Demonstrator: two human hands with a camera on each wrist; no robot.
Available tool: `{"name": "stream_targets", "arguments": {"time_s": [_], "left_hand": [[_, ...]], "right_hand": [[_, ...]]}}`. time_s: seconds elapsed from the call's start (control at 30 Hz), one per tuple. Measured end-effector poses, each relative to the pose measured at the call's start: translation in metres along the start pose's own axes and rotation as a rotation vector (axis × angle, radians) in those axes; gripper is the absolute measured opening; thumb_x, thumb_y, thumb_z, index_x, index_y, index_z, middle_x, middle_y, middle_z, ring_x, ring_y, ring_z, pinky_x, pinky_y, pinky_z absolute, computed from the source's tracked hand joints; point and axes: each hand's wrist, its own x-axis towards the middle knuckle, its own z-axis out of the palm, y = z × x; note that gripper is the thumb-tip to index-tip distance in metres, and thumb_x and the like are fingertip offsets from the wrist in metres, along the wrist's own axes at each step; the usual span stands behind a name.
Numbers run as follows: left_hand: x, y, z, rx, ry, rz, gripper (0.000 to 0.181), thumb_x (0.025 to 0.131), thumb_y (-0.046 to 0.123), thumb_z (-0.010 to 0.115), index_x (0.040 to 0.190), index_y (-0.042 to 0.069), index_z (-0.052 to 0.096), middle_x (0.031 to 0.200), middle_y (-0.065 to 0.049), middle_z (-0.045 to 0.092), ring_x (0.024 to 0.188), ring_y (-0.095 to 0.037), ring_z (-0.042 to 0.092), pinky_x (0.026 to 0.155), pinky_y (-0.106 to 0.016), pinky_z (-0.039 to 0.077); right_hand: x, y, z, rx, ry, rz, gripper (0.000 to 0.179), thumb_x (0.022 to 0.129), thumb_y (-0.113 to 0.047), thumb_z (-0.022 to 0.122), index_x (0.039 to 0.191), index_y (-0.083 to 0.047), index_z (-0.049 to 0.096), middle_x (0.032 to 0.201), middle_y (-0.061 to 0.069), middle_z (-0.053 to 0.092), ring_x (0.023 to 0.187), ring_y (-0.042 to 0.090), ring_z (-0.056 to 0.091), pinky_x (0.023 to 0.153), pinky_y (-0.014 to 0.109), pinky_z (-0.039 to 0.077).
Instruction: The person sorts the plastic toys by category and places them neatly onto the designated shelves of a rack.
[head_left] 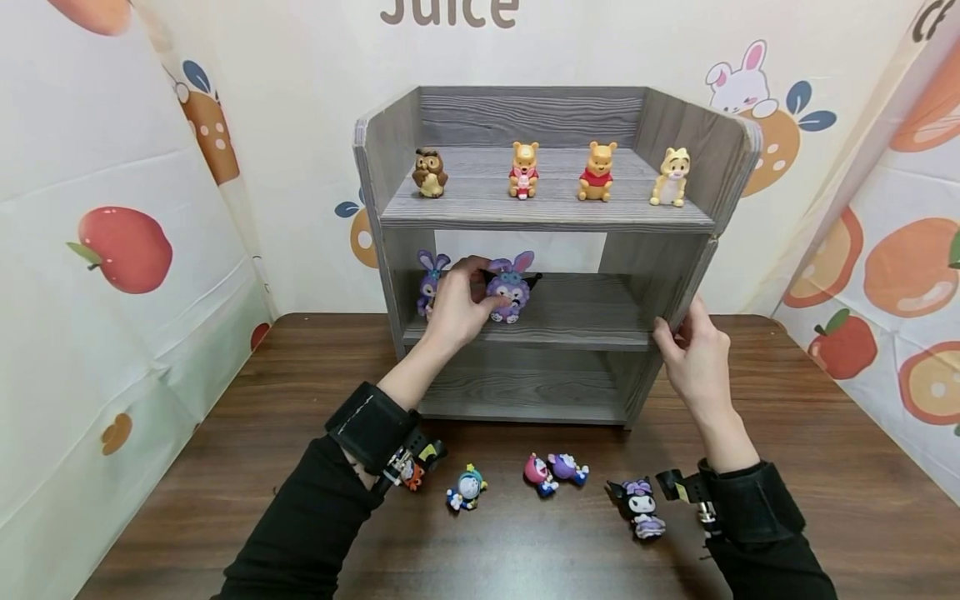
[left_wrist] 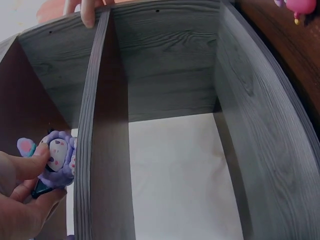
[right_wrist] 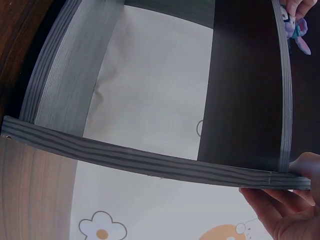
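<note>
My left hand (head_left: 459, 308) pinches a purple rabbit-eared figurine (head_left: 512, 287), upright at the middle level of a grey wood-grain shelf (head_left: 577, 312). In the left wrist view, thumb and fingers press the sides of this figurine (left_wrist: 59, 155). Partly behind that hand stands another purple rabbit figurine (head_left: 429, 279), on the left of the same level. My right hand (head_left: 697, 354) grips the front edge of the shelf's right side panel. The right wrist view has the fingers of the right hand (right_wrist: 285, 210) on the panel's outer face.
An owl figurine (head_left: 430, 173), two yellow bears (head_left: 523, 171) and a pale-yellow figurine (head_left: 671, 177) stand along the top level. On the wooden table (head_left: 315, 517) in front lie several figurines, among them a black-eared one (head_left: 641, 507) and a teal-hatted one (head_left: 467, 488).
</note>
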Motion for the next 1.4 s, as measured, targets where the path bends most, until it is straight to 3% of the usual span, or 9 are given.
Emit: {"name": "stream_targets", "arguments": {"time_s": [0.2, 0.53, 0.77, 1.0, 1.23, 1.4], "left_hand": [[-0.001, -0.005, -0.001, -0.067, -0.013, -0.026, 0.042, 0.075, -0.001, 0.067, 0.112, -0.006, 0.050, 0.106, -0.018, 0.054, 0.100, -0.027, 0.053, 0.082, -0.026, 0.044], [-0.004, -0.008, -0.001, -0.058, 0.013, 0.003, 0.038, 0.073, -0.002, 0.068, 0.107, -0.006, 0.052, 0.102, -0.018, 0.057, 0.097, -0.025, 0.055, 0.080, -0.026, 0.045], [-0.005, -0.008, -0.001, -0.121, 0.001, 0.004, 0.051, 0.073, -0.004, 0.067, 0.119, -0.004, 0.045, 0.111, -0.018, 0.053, 0.102, -0.026, 0.054, 0.082, -0.025, 0.044], [-0.009, -0.004, -0.001, 0.011, 0.057, 0.053, 0.063, 0.074, 0.005, 0.070, 0.128, 0.000, 0.039, 0.113, -0.015, 0.052, 0.098, -0.024, 0.053, 0.082, -0.032, 0.043], [-0.019, 0.001, -0.002, 0.197, 0.131, 0.218, 0.057, 0.080, 0.013, 0.065, 0.127, -0.005, 0.038, 0.121, -0.019, 0.046, 0.107, -0.028, 0.045, 0.088, -0.036, 0.036], [-0.031, 0.007, -0.005, 0.247, 0.186, 0.304, 0.051, 0.082, 0.012, 0.062, 0.124, -0.005, 0.041, 0.119, -0.018, 0.046, 0.112, -0.026, 0.043, 0.092, -0.034, 0.035]], "right_hand": [[0.000, 0.000, 0.000, -0.002, 0.003, -0.001, 0.031, 0.084, 0.000, 0.051, 0.114, 0.005, 0.047, 0.093, 0.027, 0.060, 0.080, 0.040, 0.060, 0.059, 0.000, 0.034], [0.001, 0.000, 0.000, -0.001, 0.006, -0.007, 0.031, 0.083, 0.000, 0.051, 0.114, 0.005, 0.047, 0.094, 0.027, 0.060, 0.081, 0.040, 0.060, 0.059, 0.000, 0.034], [0.001, 0.001, 0.001, 0.000, 0.009, -0.008, 0.030, 0.083, 0.001, 0.051, 0.113, 0.006, 0.048, 0.094, 0.027, 0.060, 0.080, 0.040, 0.060, 0.059, 0.000, 0.034], [0.000, 0.001, 0.001, 0.009, 0.004, -0.008, 0.031, 0.084, 0.000, 0.051, 0.114, 0.005, 0.047, 0.094, 0.027, 0.060, 0.081, 0.040, 0.060, 0.060, 0.000, 0.034], [0.000, 0.001, 0.001, 0.006, 0.003, -0.008, 0.031, 0.084, 0.000, 0.051, 0.115, 0.005, 0.047, 0.095, 0.026, 0.059, 0.082, 0.039, 0.060, 0.060, 0.000, 0.034], [0.000, 0.000, 0.000, 0.002, -0.001, -0.009, 0.031, 0.084, 0.000, 0.051, 0.115, 0.005, 0.047, 0.095, 0.027, 0.059, 0.082, 0.040, 0.060, 0.060, 0.000, 0.034]]}}
